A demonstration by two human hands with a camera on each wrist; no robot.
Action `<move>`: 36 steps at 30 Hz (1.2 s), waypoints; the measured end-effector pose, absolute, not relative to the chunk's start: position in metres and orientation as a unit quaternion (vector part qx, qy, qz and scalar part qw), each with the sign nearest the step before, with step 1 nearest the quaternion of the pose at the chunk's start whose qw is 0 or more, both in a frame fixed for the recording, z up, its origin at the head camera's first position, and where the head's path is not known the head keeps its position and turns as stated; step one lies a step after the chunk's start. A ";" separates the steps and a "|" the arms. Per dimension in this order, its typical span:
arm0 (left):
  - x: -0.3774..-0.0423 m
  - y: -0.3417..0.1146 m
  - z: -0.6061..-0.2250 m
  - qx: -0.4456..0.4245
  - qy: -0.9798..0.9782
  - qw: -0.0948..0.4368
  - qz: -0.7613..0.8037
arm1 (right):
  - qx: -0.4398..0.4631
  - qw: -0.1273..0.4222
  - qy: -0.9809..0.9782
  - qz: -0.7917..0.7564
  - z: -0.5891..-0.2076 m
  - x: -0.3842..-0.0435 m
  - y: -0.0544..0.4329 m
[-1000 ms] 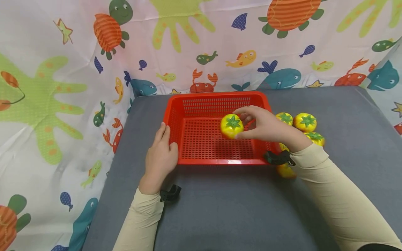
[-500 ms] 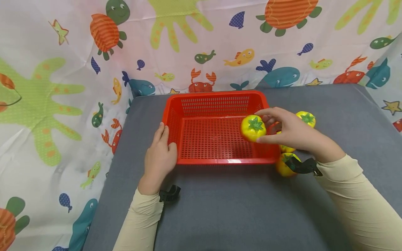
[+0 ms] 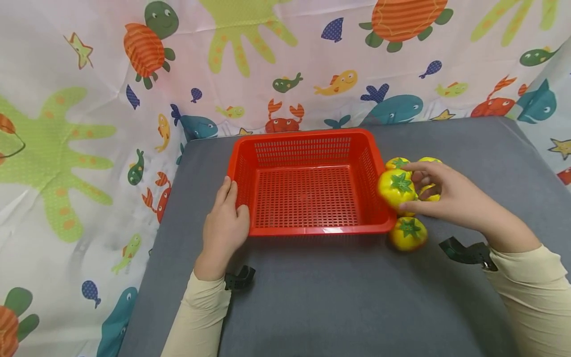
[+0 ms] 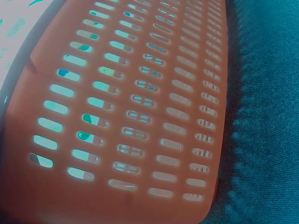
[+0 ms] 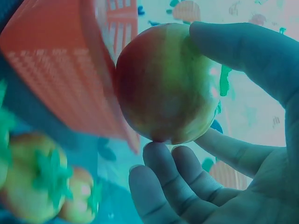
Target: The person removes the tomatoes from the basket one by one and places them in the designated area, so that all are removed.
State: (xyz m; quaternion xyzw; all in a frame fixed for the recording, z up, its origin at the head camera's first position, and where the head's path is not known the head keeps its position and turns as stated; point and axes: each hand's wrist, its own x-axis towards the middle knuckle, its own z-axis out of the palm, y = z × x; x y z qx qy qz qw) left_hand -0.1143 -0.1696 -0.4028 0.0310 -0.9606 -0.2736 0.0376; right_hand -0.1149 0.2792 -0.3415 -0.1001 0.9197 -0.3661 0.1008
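My right hand (image 3: 450, 193) holds a yellow toy tomato (image 3: 398, 187) with a green star-shaped top, thumb on one side and fingertips on the other. In the right wrist view the tomato (image 5: 163, 84) shows a reddish underside. It is raised, overlapping the right rim of the red plastic basket (image 3: 303, 230). My left hand (image 3: 224, 223) rests on the basket's left rim, its visible fingers fairly straight. The left wrist view is filled by the slotted basket wall (image 4: 107, 112), with no fingers showing.
More yellow toy tomatoes sit right of the basket: one in front (image 3: 408, 233), one at the back (image 3: 396, 162), others partly behind my right hand. The grey tabletop (image 3: 330, 297) meets a curtain (image 3: 250, 94) printed with sea animals at the back and left.
My right hand has carried the tomato to the right, from over the basket's inside to its right rim. My left hand has stayed at the left rim.
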 end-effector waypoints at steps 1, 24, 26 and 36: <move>-0.114 -0.169 -0.403 0.031 -0.960 0.039 -0.274 | -0.095 0.098 0.922 -0.363 -0.342 -0.112 0.285; -0.114 -0.166 -0.400 0.037 -0.960 0.042 -0.274 | -0.003 0.074 0.940 -0.334 -0.392 -0.050 0.358; -0.114 -0.166 -0.400 0.035 -0.961 0.042 -0.272 | 0.008 0.084 0.938 -0.337 -0.398 -0.046 0.361; -0.115 -0.166 -0.400 0.037 -0.960 0.032 -0.277 | 0.029 0.112 0.931 -0.347 -0.421 -0.034 0.369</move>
